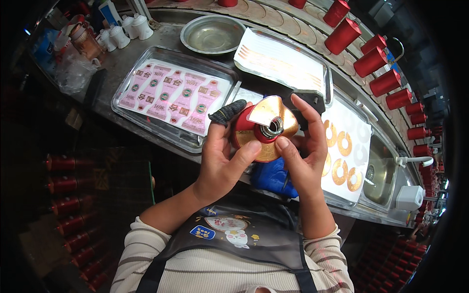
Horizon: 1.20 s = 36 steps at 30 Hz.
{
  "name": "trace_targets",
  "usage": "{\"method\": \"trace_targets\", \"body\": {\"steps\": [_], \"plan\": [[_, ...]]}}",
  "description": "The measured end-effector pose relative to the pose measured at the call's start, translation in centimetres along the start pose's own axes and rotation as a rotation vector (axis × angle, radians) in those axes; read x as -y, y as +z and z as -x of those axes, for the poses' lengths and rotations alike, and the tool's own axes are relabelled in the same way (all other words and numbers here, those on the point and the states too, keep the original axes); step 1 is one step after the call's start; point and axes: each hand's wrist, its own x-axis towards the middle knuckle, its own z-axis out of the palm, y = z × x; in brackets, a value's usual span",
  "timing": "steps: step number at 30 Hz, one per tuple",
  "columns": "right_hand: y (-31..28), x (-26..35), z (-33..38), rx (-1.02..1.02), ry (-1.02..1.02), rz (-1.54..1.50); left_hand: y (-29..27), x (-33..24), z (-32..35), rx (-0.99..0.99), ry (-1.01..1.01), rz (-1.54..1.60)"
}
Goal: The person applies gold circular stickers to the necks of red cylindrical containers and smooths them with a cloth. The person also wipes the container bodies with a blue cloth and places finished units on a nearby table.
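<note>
A red bottle is held between my two hands, its threaded metal neck turned up toward me. A shiny gold ring-shaped decal lies over its shoulder, with a loose-looking edge at the upper left. My left hand grips the left side, thumb on the lower part of the gold ring. A black covering wraps one of its fingers. On the other side my right hand presses its thumb beside the neck, while its index finger sticks up. The bottle's body beneath is mostly hidden.
A metal tray with pink label sheets lies left, near a metal basin. White sheets with gold rings lie right, before a sink. A blue cloth-like bundle sits below the bottle. Red bottles line the conveyor.
</note>
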Motion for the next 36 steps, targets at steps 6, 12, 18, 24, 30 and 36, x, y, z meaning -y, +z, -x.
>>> {"method": "trace_targets", "body": {"steps": [6,12,18,24,30,36], "plan": [[-0.16,-0.22,0.02,0.02,-0.005,0.015,-0.02,0.03,0.22,0.011,0.018,0.004],[-0.22,-0.1,0.18,0.028,0.003,0.048,-0.12,0.09,0.27,0.024,0.017,0.025],[0.03,-0.14,0.18,0.021,-0.017,0.022,-0.11,0.22,0.26,0.025,0.014,0.021],[0.08,0.0,0.23,0.017,-0.034,0.029,-0.3,0.46,0.27,0.031,0.018,-0.021],[-0.15,-0.06,0.16,0.028,-0.047,0.074,-0.21,0.38,0.35,0.039,0.019,0.003],[0.06,0.13,0.17,0.029,-0.035,0.104,-0.23,0.71,0.49,0.008,0.064,0.012]]}}
